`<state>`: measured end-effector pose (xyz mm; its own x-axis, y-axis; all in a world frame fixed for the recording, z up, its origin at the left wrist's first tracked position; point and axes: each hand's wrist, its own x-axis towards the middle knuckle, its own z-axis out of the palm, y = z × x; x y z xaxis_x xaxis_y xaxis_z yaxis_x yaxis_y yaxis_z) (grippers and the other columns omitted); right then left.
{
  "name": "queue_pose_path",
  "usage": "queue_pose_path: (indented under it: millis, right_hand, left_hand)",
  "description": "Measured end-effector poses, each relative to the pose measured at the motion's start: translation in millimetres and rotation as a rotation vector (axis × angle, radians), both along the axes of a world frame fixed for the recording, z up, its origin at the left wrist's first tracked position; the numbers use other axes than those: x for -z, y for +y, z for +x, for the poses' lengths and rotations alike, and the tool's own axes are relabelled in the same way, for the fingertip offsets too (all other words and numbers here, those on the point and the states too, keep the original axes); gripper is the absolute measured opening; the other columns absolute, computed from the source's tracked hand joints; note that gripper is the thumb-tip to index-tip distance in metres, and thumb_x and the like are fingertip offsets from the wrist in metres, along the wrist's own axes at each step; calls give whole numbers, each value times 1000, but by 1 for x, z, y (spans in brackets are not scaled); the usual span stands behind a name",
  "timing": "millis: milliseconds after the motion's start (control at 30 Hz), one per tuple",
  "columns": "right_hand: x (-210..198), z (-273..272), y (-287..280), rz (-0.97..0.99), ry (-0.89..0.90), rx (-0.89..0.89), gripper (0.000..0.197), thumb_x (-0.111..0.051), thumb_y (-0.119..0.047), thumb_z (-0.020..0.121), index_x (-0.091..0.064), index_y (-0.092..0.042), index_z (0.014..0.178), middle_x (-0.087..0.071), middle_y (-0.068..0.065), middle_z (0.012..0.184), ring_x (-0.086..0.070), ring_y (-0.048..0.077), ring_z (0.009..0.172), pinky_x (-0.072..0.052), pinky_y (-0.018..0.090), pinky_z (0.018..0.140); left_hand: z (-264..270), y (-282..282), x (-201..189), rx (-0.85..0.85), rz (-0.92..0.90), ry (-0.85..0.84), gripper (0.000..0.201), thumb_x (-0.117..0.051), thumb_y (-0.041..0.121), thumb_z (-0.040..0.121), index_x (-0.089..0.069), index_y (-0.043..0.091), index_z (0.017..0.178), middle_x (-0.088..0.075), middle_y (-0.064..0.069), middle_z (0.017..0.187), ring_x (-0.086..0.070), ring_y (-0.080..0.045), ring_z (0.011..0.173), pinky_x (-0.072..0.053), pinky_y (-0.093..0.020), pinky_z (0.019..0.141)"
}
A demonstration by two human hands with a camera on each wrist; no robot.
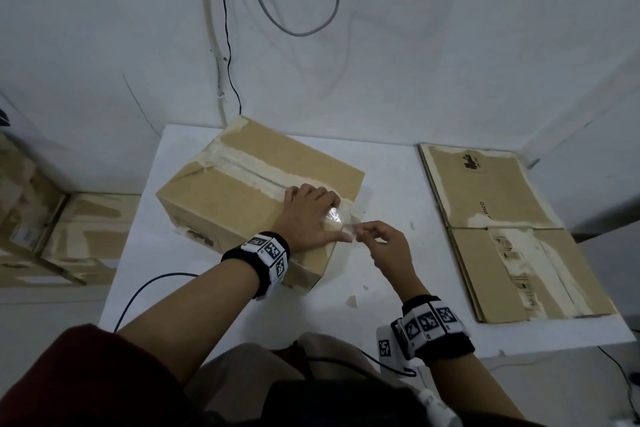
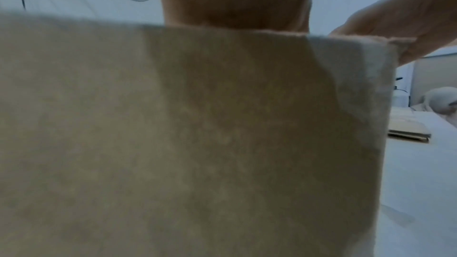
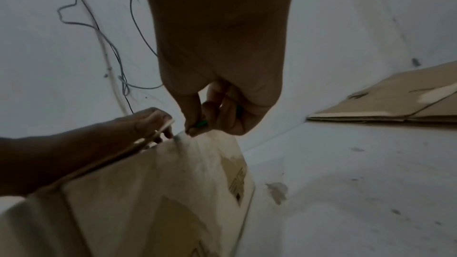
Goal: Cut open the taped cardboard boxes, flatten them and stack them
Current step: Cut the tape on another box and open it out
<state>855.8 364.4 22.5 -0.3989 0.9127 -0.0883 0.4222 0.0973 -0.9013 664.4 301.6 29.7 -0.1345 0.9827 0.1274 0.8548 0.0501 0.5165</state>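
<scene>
We see one taped cardboard box [image 1: 252, 184] standing on the white worktop [image 1: 391, 163] — our landmark. The left hand [image 1: 308, 215] lies flat on the box's near top corner, fingers straight. Just beside that corner, the right hand [image 1: 384, 246] pinches a small green-handled tool [image 3: 201, 123]. One stack of flattened boxes [image 1: 512, 232] lies well to the box's right.

A closed brown cardboard box [image 1: 256, 194] stands on the white square table [image 1: 398, 288], toward its left. A stack of flattened brown cardboard boxes [image 1: 512, 236] lies at its right, well apart.
</scene>
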Motion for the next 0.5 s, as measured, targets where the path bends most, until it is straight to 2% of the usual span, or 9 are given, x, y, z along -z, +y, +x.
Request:
queue_pose_path:
  millis: [100,267,333,400,500]
  right_hand:
    - [2,9,2,-9,58,156,11,-67,-27,93,-74,-19,96,-72,-5,84,-55,0,62,-40,18,55]
    - [-2,4,-7,8,96,128,12,-61,-28,97,-67,-19,92,-70,-1,90,-49,11,58,-40,16,50]
    - [-5,-2,-14,42,110,111,10,-58,-27,99,-63,-21,94,-68,-3,94,-50,11,60,-42,15,51]
    - [-8,-9,-18,65,112,80,8,-55,-26,100,-61,-22,96,-65,-9,96,-52,12,61,-44,14,54]
    - [-11,-25,-22,117,88,-39,7,-52,-29,102,-59,-27,100,-63,-16,123,-62,12,78,-51,17,63]
  left_hand:
    - [-4,-1,-4,76,5,-3,57,-44,71,65,-48,26,100,-50,14,89,-37,-13,95,-27,-40,94]
    - [-31,-5,-12,261,-70,90,48,-51,54,63,-47,20,96,-42,10,79,-32,-15,90,-26,-37,90]
    - [-38,-11,-17,293,-65,243,45,-53,52,65,-51,19,96,-47,9,78,-33,-15,90,-21,-36,93]
    - [-41,-20,-21,289,-55,445,44,-46,56,67,-55,21,91,-53,9,76,-38,-17,90,-20,-38,93]
    - [-33,-35,-22,166,-21,563,48,-41,63,74,-60,20,82,-56,8,70,-48,-21,85,-26,-41,82]
